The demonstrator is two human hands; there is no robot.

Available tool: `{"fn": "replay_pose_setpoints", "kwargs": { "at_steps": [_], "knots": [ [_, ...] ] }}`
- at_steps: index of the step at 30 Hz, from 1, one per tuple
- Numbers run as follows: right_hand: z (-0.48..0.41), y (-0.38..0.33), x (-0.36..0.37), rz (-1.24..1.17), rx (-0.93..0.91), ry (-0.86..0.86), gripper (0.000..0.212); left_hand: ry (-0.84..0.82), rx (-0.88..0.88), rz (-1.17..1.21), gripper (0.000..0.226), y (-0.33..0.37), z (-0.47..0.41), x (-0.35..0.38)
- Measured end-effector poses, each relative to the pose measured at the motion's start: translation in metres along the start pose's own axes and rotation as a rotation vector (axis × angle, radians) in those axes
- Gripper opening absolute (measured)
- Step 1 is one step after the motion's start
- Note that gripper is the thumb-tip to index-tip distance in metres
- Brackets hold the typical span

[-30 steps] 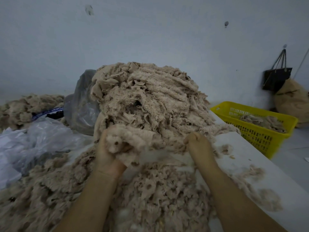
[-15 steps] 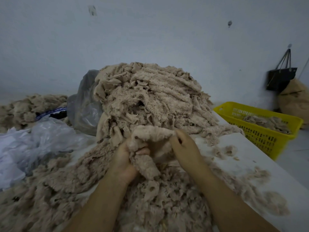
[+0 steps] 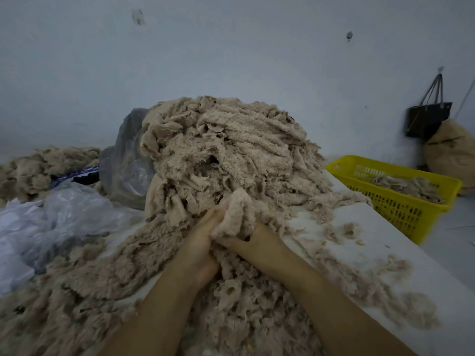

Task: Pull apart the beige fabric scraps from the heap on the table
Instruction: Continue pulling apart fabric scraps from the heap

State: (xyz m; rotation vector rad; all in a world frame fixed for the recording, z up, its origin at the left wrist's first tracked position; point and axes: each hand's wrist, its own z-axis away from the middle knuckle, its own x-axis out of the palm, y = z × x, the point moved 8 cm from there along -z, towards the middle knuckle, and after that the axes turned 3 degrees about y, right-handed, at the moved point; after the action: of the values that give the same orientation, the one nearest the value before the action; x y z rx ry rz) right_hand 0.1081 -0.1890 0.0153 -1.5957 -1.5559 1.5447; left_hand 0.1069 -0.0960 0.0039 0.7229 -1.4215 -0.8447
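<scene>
At the far left a low pile of beige scraps (image 3: 30,170) lies against the wall. In front of it, crumpled clear plastic (image 3: 59,219) covers that end of the table, and a grey plastic bag (image 3: 123,165) leans against the left flank of the heap (image 3: 231,150). The heap stands tall in the middle of the table, its foot spilling toward the near edge as a flatter spread of loose scraps (image 3: 77,291) that takes up most of the room on the left and centre.

At the heap's near foot the left hand (image 3: 203,237) and the right hand (image 3: 257,240) sit close together, both grasping one fluffy beige scrap (image 3: 237,214) raised between them. The left hand's fingertips are sunk in the fabric and seem curled round it. The right thumb presses across the scrap's lower edge.

To the right, a strip of bare white table (image 3: 372,242) lies between the heap and the table's right edge, dotted with small tufts. Just beyond that edge stands a yellow basket (image 3: 406,211) holding a few scraps. A black bag (image 3: 428,119) hangs on the wall behind it, beside a tan sack (image 3: 452,152).
</scene>
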Motion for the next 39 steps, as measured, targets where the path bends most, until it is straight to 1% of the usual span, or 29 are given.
{"fn": "replay_pose_setpoints", "kwargs": {
  "at_steps": [2,4,7,9,10,11,12,13,14,15,16,17,19,20,22,23,24,26,27,28,29,30,31,34,35,36,37,38,39],
  "knots": [
    [-0.003,-0.001,-0.002,0.094,-0.037,0.028,0.031,-0.007,-0.002,-0.091,0.027,-0.001,0.002,0.005],
    [-0.003,0.004,-0.009,0.153,0.005,0.065,0.03,-0.043,-0.029,-0.12,0.036,-0.004,0.002,0.011],
    [0.005,0.01,-0.021,0.019,0.081,0.07,0.013,-0.08,-0.071,-0.081,0.043,-0.007,0.003,0.014],
    [0.007,0.011,-0.026,-0.204,0.144,0.099,0.018,-0.064,-0.059,-0.027,0.046,-0.005,0.001,0.009],
    [0.005,0.015,-0.034,-0.305,0.198,0.179,0.017,-0.036,-0.04,-0.007,0.047,-0.002,0.0,0.005],
    [0.005,0.018,-0.051,-0.443,0.227,0.32,0.017,0.007,-0.011,0.006,0.046,0.001,-0.001,0.001],
    [0.007,0.021,-0.072,-0.652,0.211,0.485,0.018,0.089,0.033,-0.001,0.042,0.005,-0.004,-0.008],
    [0.011,0.023,-0.095,-0.903,0.141,0.641,0.022,0.187,0.084,-0.011,0.035,0.009,-0.006,-0.017],
    [0.017,0.027,-0.115,-1.137,0.064,0.773,0.029,0.302,0.145,-0.052,0.031,0.014,-0.007,-0.03],
    [0.022,0.035,-0.128,-1.274,0.04,0.869,0.044,0.436,0.21,-0.129,0.029,0.02,-0.005,-0.043],
    [0.027,0.042,-0.131,-1.292,0.088,0.907,0.058,0.582,0.279,-0.24,0.028,0.027,-0.003,-0.057],
    [0.028,0.051,-0.126,-1.215,0.181,0.904,0.065,0.693,0.348,-0.35,0.025,0.035,0.0,-0.067],
    [0.024,0.062,-0.107,-0.94,0.345,0.832,0.054,0.791,0.45,-0.42,0.018,0.043,0.002,-0.079],
    [0.02,0.061,-0.097,-0.834,0.388,0.786,0.046,0.795,0.468,-0.414,0.024,0.043,-0.001,-0.085],
    [0.012,0.056,-0.084,-0.699,0.411,0.7,0.041,0.751,0.442,-0.428,0.045,0.039,-0.011,-0.093],
    [0.008,0.055,-0.079,-0.647,0.408,0.655,0.039,0.729,0.403,-0.469,0.05,0.034,-0.016,-0.097],
    [0.007,0.053,-0.075,-0.604,0.412,0.614,0.037,0.712,0.35,-0.507,0.049,0.029,-0.021,-0.101],
    [0.007,0.054,-0.069,-0.551,0.421,0.558,0.033,0.696,0.283,-0.482,0.027,0.025,-0.026,-0.108],
    [0.006,0.053,-0.066,-0.531,0.417,0.536,0.033,0.695,0.275,-0.464,0.02,0.027,-0.024,-0.107],
    [0.006,0.052,-0.064,-0.503,0.414,0.516,0.034,0.701,0.292,-0.484,0.02,0.032,-0.021,-0.103],
    [0.005,0.052,-0.062,-0.476,0.412,0.492,0.035,0.69,0.321,-0.558,0.019,0.037,-0.017,-0.096],
    [0.005,0.05,-0.059,-0.467,0.411,0.461,0.037,0.633,0.358,-0.662,0.017,0.042,-0.012,-0.082],
    [0.004,0.047,-0.053,-0.473,0.406,0.413,0.039,0.507,0.378,-0.747,0.016,0.041,-0.008,-0.062],
    [0.006,0.04,-0.035,-0.454,0.436,0.221,0.045,-0.111,0.255,-0.967,0.027,-0.001,0.006,0.014],
    [0.009,0.041,-0.033,-0.468,0.482,0.188,0.042,-0.261,0.238,-1.036,0.029,-0.017,0.011,0.032],
    [0.01,0.042,-0.033,-0.522,0.523,0.169,0.04,-0.33,0.237,-1.067,0.026,-0.025,0.013,0.042],
    [0.011,0.043,-0.034,-0.591,0.533,0.16,0.04,-0.331,0.244,-1.06,0.019,-0.025,0.013,0.044],
    [0.009,0.041,-0.035,-0.635,0.51,0.157,0.04,-0.308,0.263,-1.037,0.018,-0.021,0.011,0.042],
    [0.007,0.039,-0.035,-0.631,0.471,0.15,0.032,-0.294,0.273,-1.003,0.023,-0.016,0.011,0.04]
  ]
}}
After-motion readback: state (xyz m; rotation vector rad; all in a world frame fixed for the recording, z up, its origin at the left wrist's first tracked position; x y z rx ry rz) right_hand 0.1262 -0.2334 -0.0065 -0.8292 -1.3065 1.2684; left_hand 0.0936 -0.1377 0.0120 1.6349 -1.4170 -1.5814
